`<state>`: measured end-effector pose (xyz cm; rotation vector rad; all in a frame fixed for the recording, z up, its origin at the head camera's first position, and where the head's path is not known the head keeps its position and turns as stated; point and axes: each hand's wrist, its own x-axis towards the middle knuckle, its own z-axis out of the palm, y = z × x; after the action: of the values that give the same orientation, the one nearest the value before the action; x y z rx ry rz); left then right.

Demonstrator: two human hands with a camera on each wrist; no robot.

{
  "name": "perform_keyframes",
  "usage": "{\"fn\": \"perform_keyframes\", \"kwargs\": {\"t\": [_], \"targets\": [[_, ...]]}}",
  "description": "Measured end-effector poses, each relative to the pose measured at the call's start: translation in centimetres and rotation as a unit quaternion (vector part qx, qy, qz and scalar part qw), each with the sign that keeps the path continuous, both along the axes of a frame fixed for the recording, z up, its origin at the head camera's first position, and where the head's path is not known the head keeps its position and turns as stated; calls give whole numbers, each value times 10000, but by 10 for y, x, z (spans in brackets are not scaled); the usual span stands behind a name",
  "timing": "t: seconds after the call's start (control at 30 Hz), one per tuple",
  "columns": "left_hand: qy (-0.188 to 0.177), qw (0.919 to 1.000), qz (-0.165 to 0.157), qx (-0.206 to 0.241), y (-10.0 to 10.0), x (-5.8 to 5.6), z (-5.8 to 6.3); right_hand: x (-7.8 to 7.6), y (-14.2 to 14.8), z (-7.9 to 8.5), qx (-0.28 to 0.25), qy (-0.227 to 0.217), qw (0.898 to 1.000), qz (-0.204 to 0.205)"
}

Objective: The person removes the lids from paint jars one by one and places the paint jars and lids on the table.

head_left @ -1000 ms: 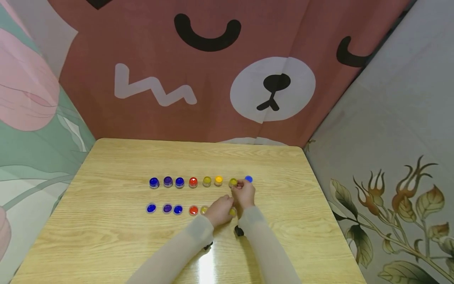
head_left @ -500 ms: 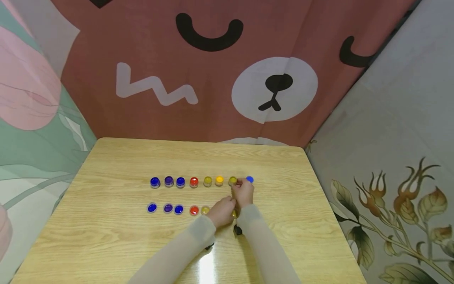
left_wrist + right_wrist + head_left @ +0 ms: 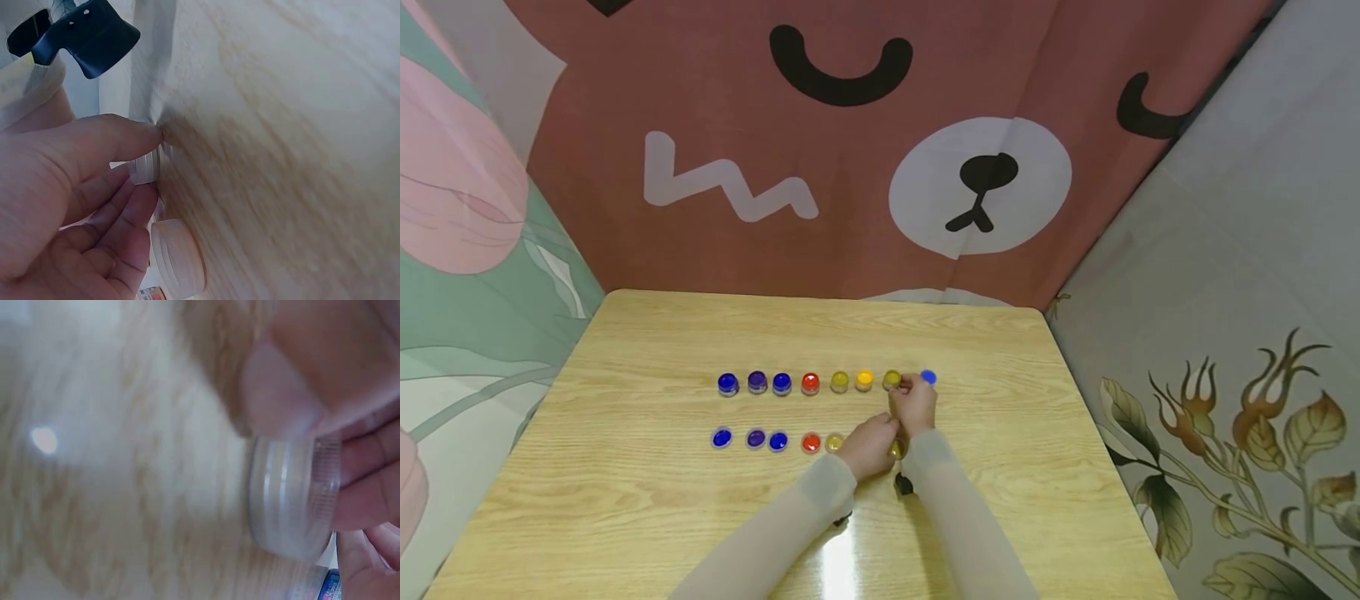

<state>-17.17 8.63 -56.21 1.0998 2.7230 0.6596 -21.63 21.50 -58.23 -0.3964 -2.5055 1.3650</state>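
Observation:
My right hand (image 3: 914, 407) is at the right part of the far row, thumb and fingers pinching a small clear pot (image 3: 284, 497) with a ribbed edge, seen in the right wrist view. An olive pot (image 3: 891, 378) is right at its fingertips in the head view. Close in front, my left hand (image 3: 869, 446) pinches a small clear round container (image 3: 145, 167) between thumb and fingers, low at the tabletop. This container is hidden under the hand in the head view. A second shallow clear container (image 3: 178, 257) lies beside those fingers in the left wrist view.
Along the far row stand blue (image 3: 727, 384), purple, red (image 3: 810, 383), olive and orange-yellow (image 3: 864, 380) pots, with a blue one (image 3: 928, 377) right of my hand. Flatter discs in similar colours, including a red disc (image 3: 811, 442), form a nearer row on the wooden table (image 3: 625, 500).
Both hands stay nearly in place, with the right hand shifting very slightly. The rows of pots and discs keep their arrangement; the head view itself moves a little.

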Motion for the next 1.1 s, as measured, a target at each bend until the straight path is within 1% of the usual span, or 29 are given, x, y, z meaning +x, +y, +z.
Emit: {"fn": "perform_keyframes", "kwargs": {"t": [0.17, 0.3, 0.37, 0.4, 0.6, 0.7, 0.87, 0.93, 0.97, 1.1], "targets": [[24, 10000, -35, -2, -1, -3, -3, 1, 2, 3, -152, -118, 9997, 145], [113, 9999, -41, -44, -2, -5, -6, 4, 4, 6, -355, -273, 9988, 212], [110, 9999, -30, -51, -3, -6, -6, 7, 7, 5, -357, -296, 9986, 253], [67, 10000, -16, -46, -3, -6, -5, 8, 9, 5, -370, -300, 9985, 277], [-455, 9990, -20, 27, -6, -12, -1, 22, 27, 3, -146, -158, 9985, 509], [-649, 9979, 30, 42, -6, -15, -1, 27, 39, 2, -64, -254, 9990, 360], [-779, 9963, 236, 283, 0, -21, -5, 31, 56, 3, 22, -288, 9994, -179], [-790, 9958, 307, 335, 4, -23, -7, 32, 61, 4, -113, -325, 9988, -354], [-854, 9950, 352, 374, 6, -24, -7, 32, 63, 5, -204, -356, 9983, -411], [-1125, 9910, 532, 501, 17, -30, -6, 28, 71, 3, -541, -482, 9964, -431]]}}
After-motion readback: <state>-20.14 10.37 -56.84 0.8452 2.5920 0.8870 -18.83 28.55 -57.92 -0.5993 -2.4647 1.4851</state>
